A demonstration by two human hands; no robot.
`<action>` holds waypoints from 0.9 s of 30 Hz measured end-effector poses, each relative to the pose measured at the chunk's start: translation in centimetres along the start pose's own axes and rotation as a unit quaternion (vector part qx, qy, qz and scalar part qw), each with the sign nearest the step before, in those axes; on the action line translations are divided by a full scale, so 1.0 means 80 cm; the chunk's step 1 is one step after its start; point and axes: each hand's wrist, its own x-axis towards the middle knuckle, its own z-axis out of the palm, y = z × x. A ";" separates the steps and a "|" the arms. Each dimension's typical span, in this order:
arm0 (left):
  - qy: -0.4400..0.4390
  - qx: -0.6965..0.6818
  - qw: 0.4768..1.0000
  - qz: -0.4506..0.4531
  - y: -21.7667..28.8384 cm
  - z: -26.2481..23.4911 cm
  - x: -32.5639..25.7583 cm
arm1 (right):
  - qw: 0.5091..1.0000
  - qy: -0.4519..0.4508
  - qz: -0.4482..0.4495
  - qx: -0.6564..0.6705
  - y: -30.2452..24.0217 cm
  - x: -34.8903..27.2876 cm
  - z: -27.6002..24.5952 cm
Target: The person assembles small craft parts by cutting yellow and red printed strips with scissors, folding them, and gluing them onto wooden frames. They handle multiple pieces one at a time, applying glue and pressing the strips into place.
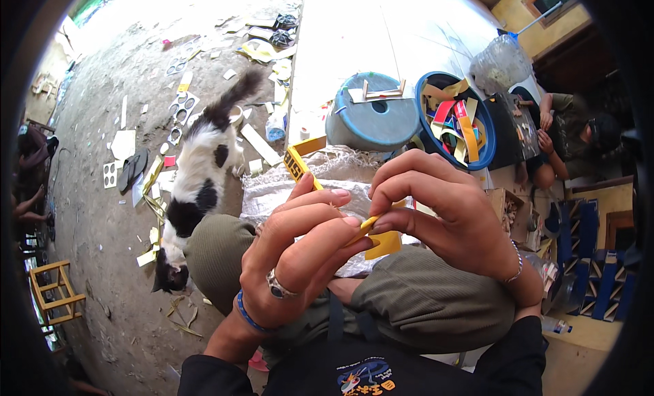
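Note:
Above my lap, both my hands are on a yellow cardboard strip (pixel 385 245) with dark print on its far part. My left hand (pixel 293 243) grips it between thumb and fingers, and the strip's folded far end sticks up beyond them. My right hand (pixel 443 215) pinches the near edge between thumb and index finger, close to the left fingertips. A flap of the strip hangs below the pinch. Part of it is hidden behind my fingers. Under and beyond the hands lies a frayed white woven sack (pixel 266 192).
A black-and-white cat (pixel 194 188) stands at my left knee. Ahead are an upturned blue tub (pixel 340 127) with small strips on top and a blue basin (pixel 424 134) of cardboard scraps. Scraps litter the dirt floor (pixel 88 219). Another person (pixel 569 123) sits at the right.

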 end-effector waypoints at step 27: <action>0.057 -0.262 0.950 -0.160 -0.007 0.010 -0.011 | 0.968 -0.033 0.081 0.235 0.010 -0.001 -0.010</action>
